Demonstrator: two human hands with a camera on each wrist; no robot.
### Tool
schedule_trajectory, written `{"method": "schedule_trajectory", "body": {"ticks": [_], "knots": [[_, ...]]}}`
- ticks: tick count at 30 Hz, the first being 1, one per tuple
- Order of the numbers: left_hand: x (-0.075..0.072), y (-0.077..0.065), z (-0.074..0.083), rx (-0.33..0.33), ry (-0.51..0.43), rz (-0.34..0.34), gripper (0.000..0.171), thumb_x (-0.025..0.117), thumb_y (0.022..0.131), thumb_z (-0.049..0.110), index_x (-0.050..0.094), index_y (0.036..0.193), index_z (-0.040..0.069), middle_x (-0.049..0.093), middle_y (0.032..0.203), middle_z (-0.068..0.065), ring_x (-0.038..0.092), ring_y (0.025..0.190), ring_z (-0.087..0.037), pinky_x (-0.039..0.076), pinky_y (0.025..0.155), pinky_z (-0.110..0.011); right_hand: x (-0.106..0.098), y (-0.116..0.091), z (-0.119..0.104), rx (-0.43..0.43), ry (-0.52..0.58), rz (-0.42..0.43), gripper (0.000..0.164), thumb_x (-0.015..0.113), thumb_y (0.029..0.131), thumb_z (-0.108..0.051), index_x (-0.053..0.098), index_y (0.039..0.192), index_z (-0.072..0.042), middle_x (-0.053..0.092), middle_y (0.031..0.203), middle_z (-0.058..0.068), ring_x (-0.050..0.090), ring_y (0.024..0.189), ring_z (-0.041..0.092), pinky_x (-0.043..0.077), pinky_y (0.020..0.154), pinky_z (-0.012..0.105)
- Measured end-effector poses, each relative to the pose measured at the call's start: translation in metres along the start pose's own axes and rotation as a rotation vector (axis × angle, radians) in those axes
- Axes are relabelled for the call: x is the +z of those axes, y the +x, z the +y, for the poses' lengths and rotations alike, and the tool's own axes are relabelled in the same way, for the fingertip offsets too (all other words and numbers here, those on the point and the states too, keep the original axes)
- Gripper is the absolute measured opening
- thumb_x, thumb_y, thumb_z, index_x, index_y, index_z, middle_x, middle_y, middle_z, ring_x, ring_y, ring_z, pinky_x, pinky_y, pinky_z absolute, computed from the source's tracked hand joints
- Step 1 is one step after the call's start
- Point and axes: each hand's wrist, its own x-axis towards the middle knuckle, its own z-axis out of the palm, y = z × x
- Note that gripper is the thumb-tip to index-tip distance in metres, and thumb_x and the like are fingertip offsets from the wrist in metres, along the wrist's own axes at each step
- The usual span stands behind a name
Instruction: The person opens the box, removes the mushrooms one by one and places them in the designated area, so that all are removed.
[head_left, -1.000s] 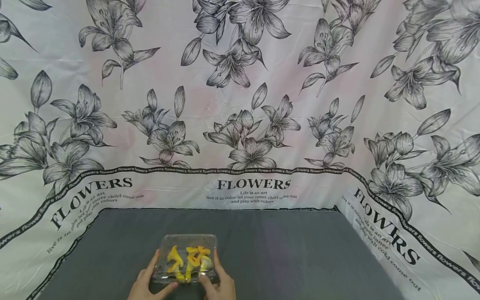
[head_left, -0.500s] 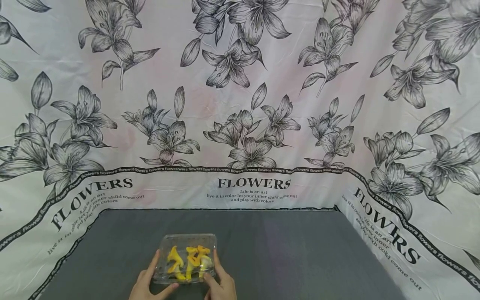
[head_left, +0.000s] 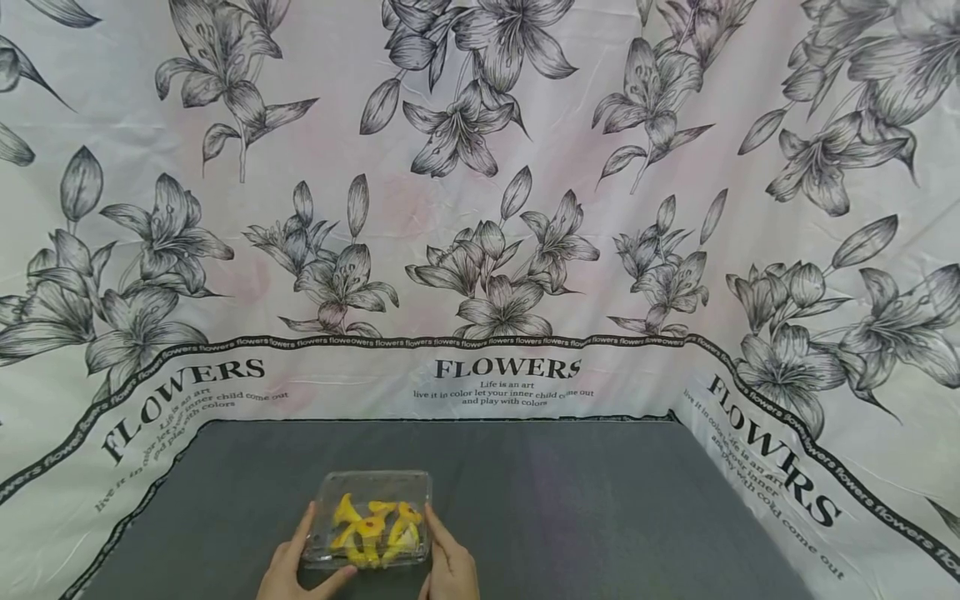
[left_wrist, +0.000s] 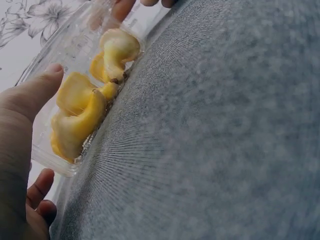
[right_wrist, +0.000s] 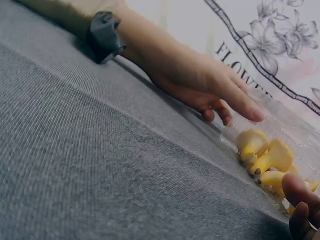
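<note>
A clear plastic box (head_left: 371,482) with several yellow mushrooms (head_left: 370,525) inside is held between both hands, low and left of centre in the head view. The left hand (head_left: 288,567) grips its left side, fingers along the wall and thumb at the near left edge. In the left wrist view the left thumb (left_wrist: 42,90) lies against the plastic, beside the pale mushrooms (left_wrist: 82,117). The right hand (head_left: 452,558) holds the box's right side; its thumb is mostly hidden in the head view. The right wrist view shows right-hand fingertips (right_wrist: 296,192) at the box's near side.
A grey cloth-covered table (head_left: 600,508) lies under the box and stretches to the right. White curtains (head_left: 495,250) printed with lilies enclose the back and both sides. A dark band with a small device (right_wrist: 105,37) is on the left wrist.
The mushrooms have shifted and turned inside the box. The right thumb has slid off the box's front toward its right corner, and the right hand has moved slightly right. The left hand stays put.
</note>
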Motion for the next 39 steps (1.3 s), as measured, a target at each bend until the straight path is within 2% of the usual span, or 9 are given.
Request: {"method": "schedule_trajectory", "body": {"ticks": [2, 9, 11, 13, 15, 17, 21, 26, 39], "knots": [[0.000, 0.000, 0.000, 0.005, -0.001, 0.001, 0.119, 0.083, 0.086, 0.056, 0.016, 0.169, 0.002, 0.046, 0.140, -0.047, 0.058, 0.117, -0.057, 0.051, 0.085, -0.074, 0.000, 0.000, 0.001, -0.009, -0.012, 0.001, 0.046, 0.045, 0.110, -0.003, 0.058, 0.153, -0.008, 0.078, 0.107, 0.005, 0.053, 0.037, 0.004, 0.045, 0.039, 0.024], [-0.001, -0.001, -0.002, 0.018, -0.008, 0.002, 0.117, 0.082, 0.088, 0.054, 0.016, 0.168, 0.000, 0.048, 0.139, -0.046, 0.058, 0.117, -0.056, 0.051, 0.087, -0.074, 0.004, -0.001, 0.004, -0.001, -0.022, -0.001, 0.049, 0.043, 0.108, -0.002, 0.057, 0.155, -0.010, 0.066, 0.055, 0.010, 0.053, 0.036, 0.004, 0.043, 0.038, 0.023], [-0.002, 0.000, -0.002, 0.019, -0.011, 0.001, 0.117, 0.082, 0.088, 0.053, 0.016, 0.168, 0.000, 0.049, 0.138, -0.045, 0.058, 0.117, -0.056, 0.050, 0.087, -0.074, 0.004, -0.001, 0.005, -0.005, -0.017, -0.002, 0.049, 0.042, 0.108, -0.003, 0.056, 0.155, -0.010, 0.074, 0.072, 0.011, 0.054, 0.037, 0.004, 0.044, 0.038, 0.023], [-0.002, 0.000, -0.002, 0.015, -0.010, -0.003, 0.117, 0.082, 0.088, 0.054, 0.016, 0.168, -0.001, 0.050, 0.136, -0.045, 0.057, 0.117, -0.056, 0.050, 0.087, -0.074, 0.003, -0.002, 0.005, -0.004, -0.005, -0.010, 0.051, 0.042, 0.107, -0.003, 0.055, 0.155, -0.009, 0.079, 0.100, 0.018, 0.054, 0.038, 0.005, 0.045, 0.039, 0.023], [-0.003, 0.000, -0.003, 0.015, -0.012, -0.009, 0.117, 0.082, 0.088, 0.054, 0.017, 0.168, -0.001, 0.049, 0.136, -0.045, 0.057, 0.117, -0.057, 0.050, 0.087, -0.075, 0.002, -0.001, 0.004, 0.000, 0.008, -0.029, 0.051, 0.042, 0.106, -0.004, 0.053, 0.156, -0.008, 0.071, 0.132, 0.023, 0.055, 0.039, 0.005, 0.046, 0.040, 0.023], [-0.003, -0.001, -0.003, 0.016, -0.014, -0.014, 0.116, 0.082, 0.088, 0.053, 0.017, 0.168, -0.002, 0.049, 0.136, -0.046, 0.056, 0.118, -0.059, 0.049, 0.088, -0.076, 0.000, -0.002, 0.004, 0.014, 0.020, -0.056, 0.051, 0.045, 0.107, -0.009, 0.051, 0.157, -0.007, 0.060, 0.149, 0.025, 0.056, 0.040, 0.005, 0.046, 0.041, 0.023], [-0.004, -0.001, -0.003, 0.012, -0.001, -0.011, 0.116, 0.082, 0.088, 0.054, 0.018, 0.168, 0.000, 0.050, 0.135, -0.045, 0.056, 0.118, -0.059, 0.049, 0.088, -0.076, -0.003, -0.001, 0.003, 0.028, 0.031, -0.112, 0.060, 0.062, 0.107, -0.029, 0.046, 0.160, -0.006, 0.053, 0.153, 0.031, 0.054, 0.041, 0.004, 0.048, 0.044, 0.021], [-0.004, -0.002, -0.002, -0.006, 0.031, 0.001, 0.118, 0.082, 0.086, 0.058, 0.018, 0.168, 0.003, 0.052, 0.132, -0.043, 0.058, 0.116, -0.058, 0.050, 0.087, -0.075, -0.003, 0.000, 0.003, 0.016, -0.022, -0.135, 0.087, 0.083, 0.094, -0.040, 0.042, 0.163, -0.007, 0.049, 0.156, 0.031, 0.049, 0.040, 0.001, 0.044, 0.044, 0.018], [-0.002, 0.000, -0.001, -0.002, 0.039, 0.020, 0.124, 0.084, 0.084, 0.059, 0.015, 0.168, -0.001, 0.053, 0.136, -0.039, 0.057, 0.117, -0.053, 0.050, 0.089, -0.073, -0.010, 0.006, 0.004, -0.083, -0.093, -0.124, 0.079, 0.082, 0.095, -0.035, 0.049, 0.158, -0.003, 0.058, 0.144, 0.035, 0.048, 0.038, -0.002, 0.043, 0.042, 0.017]]}}
